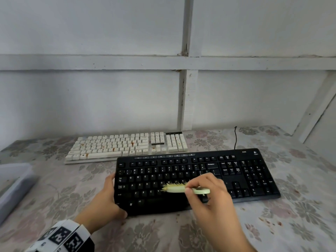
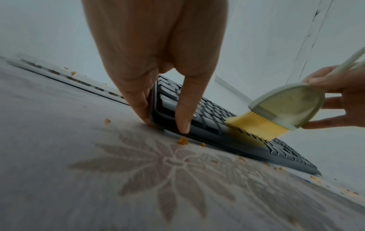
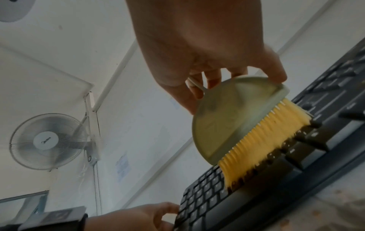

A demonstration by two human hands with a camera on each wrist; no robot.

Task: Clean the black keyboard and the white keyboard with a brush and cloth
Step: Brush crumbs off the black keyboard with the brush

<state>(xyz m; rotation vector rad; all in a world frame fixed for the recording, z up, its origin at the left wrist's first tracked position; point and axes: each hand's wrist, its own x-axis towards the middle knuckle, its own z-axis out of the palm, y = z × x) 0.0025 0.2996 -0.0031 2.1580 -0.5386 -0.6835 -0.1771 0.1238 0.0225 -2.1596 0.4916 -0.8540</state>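
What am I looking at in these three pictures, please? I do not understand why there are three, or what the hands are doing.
No machine here: a person wears three cameras, one on the head and one on each wrist. The head picture looks down at a table with a flowered cloth. On it lie a black keyboard in front and a white keyboard behind. The left hand holds the black keyboard's left end, seen close up in the left wrist picture. The right hand has a grip on a small green brush with yellow bristles that touch the keys. Orange crumbs lie on the cloth.
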